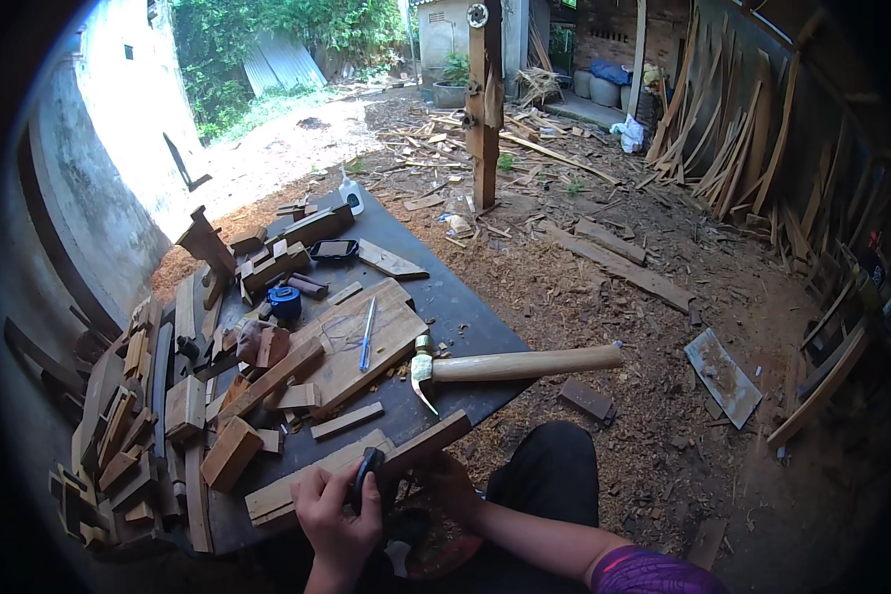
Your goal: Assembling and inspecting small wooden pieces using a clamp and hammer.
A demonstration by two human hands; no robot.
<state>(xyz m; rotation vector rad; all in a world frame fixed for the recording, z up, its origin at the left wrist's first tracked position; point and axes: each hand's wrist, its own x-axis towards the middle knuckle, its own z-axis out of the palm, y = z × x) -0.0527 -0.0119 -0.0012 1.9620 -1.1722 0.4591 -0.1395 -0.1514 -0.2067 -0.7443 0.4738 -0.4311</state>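
Note:
At the near edge of the table, my left hand (339,517) is closed around a small black tool (368,469) with a rounded top; its kind is unclear. The tool stands against a brown strip of wood (428,442) that slants up to the right. My right hand (449,487) is in shadow just below this strip; its fingers are mostly hidden. A pale board (297,483) lies beside my left hand. Beyond them a claw hammer (525,364) rests with its wooden handle over the table's right edge. A blue and white pen (368,335) lies on a wide plank (391,322).
Wood offcuts (233,453) crowd the dark table's (470,327) left side. Farther back are a blue tape measure (285,302), a phone-like black device (334,249) and a white bottle (351,195). A wooden post (483,119) stands beyond the table. Planks (619,265) lie on the shaving-strewn ground.

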